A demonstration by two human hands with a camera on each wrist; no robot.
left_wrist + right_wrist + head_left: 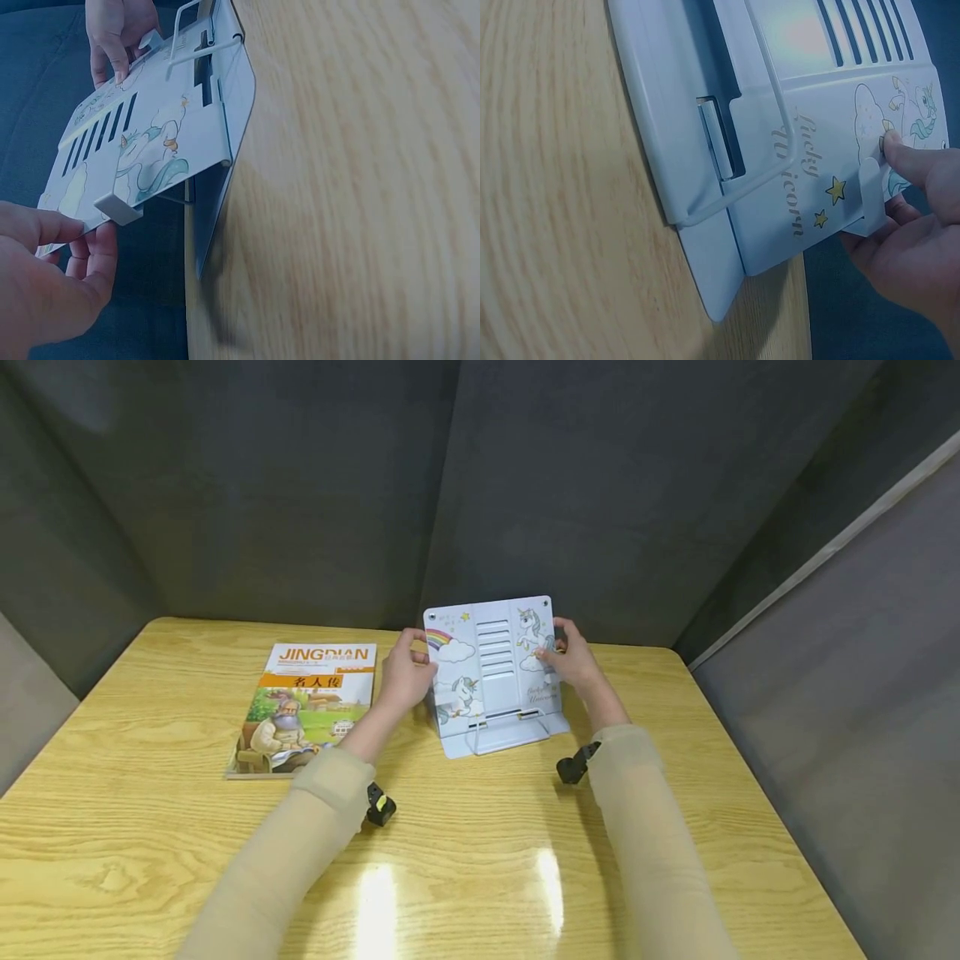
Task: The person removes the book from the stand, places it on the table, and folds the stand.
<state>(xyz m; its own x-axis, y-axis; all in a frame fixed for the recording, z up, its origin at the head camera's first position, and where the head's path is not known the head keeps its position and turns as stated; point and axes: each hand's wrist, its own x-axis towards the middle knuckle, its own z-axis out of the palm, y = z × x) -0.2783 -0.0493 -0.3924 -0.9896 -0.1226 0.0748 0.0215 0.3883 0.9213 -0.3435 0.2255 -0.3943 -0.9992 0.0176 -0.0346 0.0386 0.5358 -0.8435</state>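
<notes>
From here I see left hand [406, 677] and right hand [577, 662] each pinching one side of the tilted unicorn stand [493, 693] — a book [309, 714] lies left on the tabletop [465, 835].

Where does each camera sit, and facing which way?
Head: head-worn, facing forward and down at the stand and book; left hand, right hand, sleeves show.
Left wrist: wrist-worn, facing the stand's left side; both hands show.
Right wrist: wrist-worn, facing the stand's right side; right hand shows.
Wrist views share the stand and right hand.
</notes>
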